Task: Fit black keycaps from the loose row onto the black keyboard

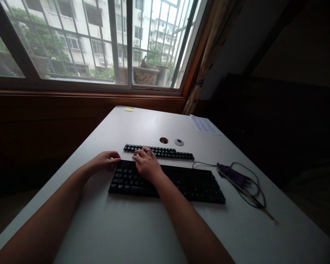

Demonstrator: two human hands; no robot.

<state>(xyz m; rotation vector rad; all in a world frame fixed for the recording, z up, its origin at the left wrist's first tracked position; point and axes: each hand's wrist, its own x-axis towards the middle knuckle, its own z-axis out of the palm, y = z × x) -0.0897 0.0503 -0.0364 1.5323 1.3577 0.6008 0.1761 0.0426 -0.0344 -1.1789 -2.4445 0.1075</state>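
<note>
A black keyboard (176, 179) lies on the white desk, with keys on much of it and a darker strip along its far edge. Behind it, black keycaps (167, 152) stand in close rows. My left hand (108, 160) is closed, its bent fingertips at the keyboard's far left corner; the thumb is partly hidden. Over the keyboard's far edge reaches my right hand (148, 167). Its thumb and forefinger close around what looks like one small dark keycap (135, 154), while the other fingers extend above the keycap rows.
A dark cable (260, 183) loops right of the keyboard, beside a purple cloth-like piece (232, 175) and a thin stick (271, 217). Farther back are a cable hole (164, 140), its round cover (178, 142), printed paper (205, 124) and a yellow note (129, 109). The barred window lies beyond.
</note>
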